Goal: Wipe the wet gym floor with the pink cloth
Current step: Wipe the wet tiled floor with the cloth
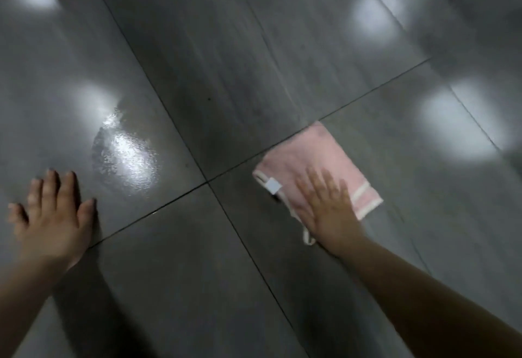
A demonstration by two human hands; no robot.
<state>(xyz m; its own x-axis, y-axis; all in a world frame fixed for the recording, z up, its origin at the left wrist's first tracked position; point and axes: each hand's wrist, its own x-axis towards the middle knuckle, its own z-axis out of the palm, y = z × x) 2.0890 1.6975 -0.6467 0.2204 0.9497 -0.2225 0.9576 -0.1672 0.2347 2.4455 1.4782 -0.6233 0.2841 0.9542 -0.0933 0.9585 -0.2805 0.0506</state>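
Half done at best, going by this one view. Can see the pink cloth (pixel 313 160) folded flat on the gym floor (pixel 226 47) at right of centre, lying across a grout line (pixel 367 93), with a white tag (pixel 274 186) on its left edge and a cream loop (pixel 308 236) trailing off the near corner. Got the right grip (pixel 327 208) laid flat on the near end of it, fingers straight and spread, pressing rather than pinching, so wide and not curled round anything. Blurry there, so probably mid-stroke, but can't swear to it. Over at lower left, same story for the left grip (pixel 56 216): wide, palm down on bare tile, holding nothing, looks like plain bracing. Now the bad news: spot a shiny rippled wet patch (pixel 124 154) at left of centre, just above and right of the left grip, well apart from the cloth and on a different tile. Looks untouched. Also faint dull streaks across the tile at top centre, could be a wiped film or just the tile pattern, can't tell. Reading the other bright blobs at upper left, upper right and right edge as lamp glare, not water, though hard to be sure through the blur. So, as a guess at what's left: drag the cloth leftward over to that patch, go over it a few times, then check the glare spots up close.
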